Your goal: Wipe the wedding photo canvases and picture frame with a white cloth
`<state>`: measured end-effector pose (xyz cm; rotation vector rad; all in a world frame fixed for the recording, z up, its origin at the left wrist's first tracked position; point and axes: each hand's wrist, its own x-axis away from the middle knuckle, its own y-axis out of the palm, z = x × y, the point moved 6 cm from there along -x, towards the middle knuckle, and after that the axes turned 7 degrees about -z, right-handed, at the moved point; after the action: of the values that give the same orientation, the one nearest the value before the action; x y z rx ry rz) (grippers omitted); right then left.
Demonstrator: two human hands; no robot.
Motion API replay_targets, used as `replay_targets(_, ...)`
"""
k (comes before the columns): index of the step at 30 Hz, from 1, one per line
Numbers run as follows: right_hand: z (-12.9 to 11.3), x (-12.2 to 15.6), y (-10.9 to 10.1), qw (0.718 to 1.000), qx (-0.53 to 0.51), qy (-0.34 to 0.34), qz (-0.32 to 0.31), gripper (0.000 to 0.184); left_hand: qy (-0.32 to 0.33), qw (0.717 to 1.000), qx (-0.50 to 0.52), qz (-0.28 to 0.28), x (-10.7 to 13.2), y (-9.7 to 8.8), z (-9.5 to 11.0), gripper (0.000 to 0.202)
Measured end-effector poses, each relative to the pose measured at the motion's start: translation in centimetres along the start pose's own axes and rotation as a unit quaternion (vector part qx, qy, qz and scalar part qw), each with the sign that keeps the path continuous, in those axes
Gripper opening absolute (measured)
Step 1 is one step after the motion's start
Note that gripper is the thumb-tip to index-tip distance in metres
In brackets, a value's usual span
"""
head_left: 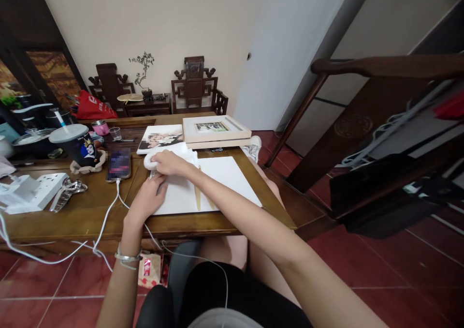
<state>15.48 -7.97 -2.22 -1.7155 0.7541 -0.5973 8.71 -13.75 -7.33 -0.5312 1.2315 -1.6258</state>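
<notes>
My right hand is closed around a white, soft-looking roll, which has a fluffy edge on its right side. The kind of material cannot be made out. Just below it, my left hand lies at the left edge of a white board, thumb apart, fingertips partly hidden by the right hand. On the board, partly behind my right forearm, two pale gold pointed strips form a narrow V.
Behind the board lie a photo panel and a stacked picture frame. To the left are a phone on a white cable, a dark lidded cup, a clear claw clip and a white power strip.
</notes>
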Motion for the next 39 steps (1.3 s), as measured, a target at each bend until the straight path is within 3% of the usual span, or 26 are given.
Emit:
replay_targets(3,0.3,-0.2,0.0,1.000,-0.007,0.000,0.001,0.024,-0.011,1.000,0.002,-0.002,0.0,0.0,-0.2,0.041)
replay_targets(7,3.0,1.6,-0.4,1.000,-0.011,0.009,0.003,0.025,-0.034,0.999,0.008,-0.012,0.0,0.4,-0.8,0.045)
replay_targets(15,11.1,8.6,-1.3,0.998,0.002,0.063,0.029,0.030,-0.036,0.999,-0.008,-0.009,-0.1,0.6,-1.2,0.048)
replay_targets(18,12.6,11.3,-0.6,0.996,0.016,0.071,0.042,0.029,-0.033,0.999,-0.019,-0.002,-0.2,0.7,-1.3,0.050)
replay_targets(23,10.3,16.9,1.6,0.997,0.052,0.031,0.055,0.032,-0.037,0.999,-0.017,-0.001,0.0,0.9,-1.5,0.051)
replay_targets(28,7.1,21.0,2.5,0.998,0.010,-0.020,0.052,0.032,-0.042,0.999,-0.001,0.006,0.1,0.8,-1.4,0.050)
replay_targets(31,8.1,20.2,2.4,0.999,0.000,-0.002,0.036,0.033,-0.038,0.999,-0.004,0.011,0.0,0.7,-1.2,0.049)
replay_targets(39,13.1,13.0,0.5,0.997,0.040,0.050,0.032,0.035,-0.028,0.999,-0.025,-0.002,-0.1,0.9,-1.3,0.051)
